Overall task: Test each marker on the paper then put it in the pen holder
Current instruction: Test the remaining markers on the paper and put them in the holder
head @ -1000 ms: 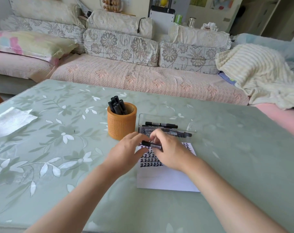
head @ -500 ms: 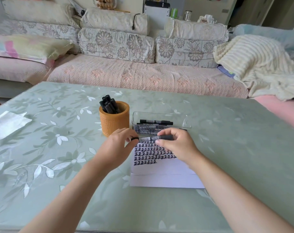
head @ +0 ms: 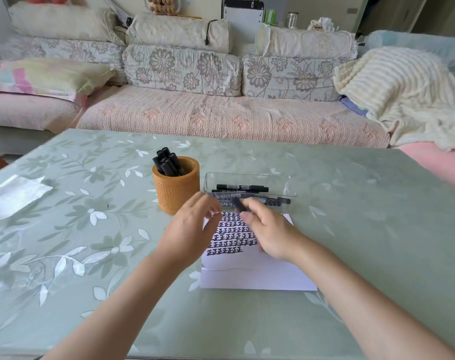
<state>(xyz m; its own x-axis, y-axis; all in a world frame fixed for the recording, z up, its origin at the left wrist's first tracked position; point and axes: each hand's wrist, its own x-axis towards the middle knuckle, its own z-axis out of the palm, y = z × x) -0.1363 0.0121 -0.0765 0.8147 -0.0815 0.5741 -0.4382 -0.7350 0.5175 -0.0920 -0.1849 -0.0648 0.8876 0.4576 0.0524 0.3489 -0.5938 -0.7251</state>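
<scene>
Over the inked white paper (head: 247, 271), right hand (head: 270, 237) fingers (head: 248, 217) pinching a blurred black marker (head: 238, 206), left hand (head: 192, 229) curled, grip unclear.

On the paper (head: 247, 276) we read row upon row of one black handwritten character, seemingly 正, while the white print on the markers (head: 242, 187) lying in the clear tray (head: 247, 174) is too small and blurred for us to make out.
</scene>
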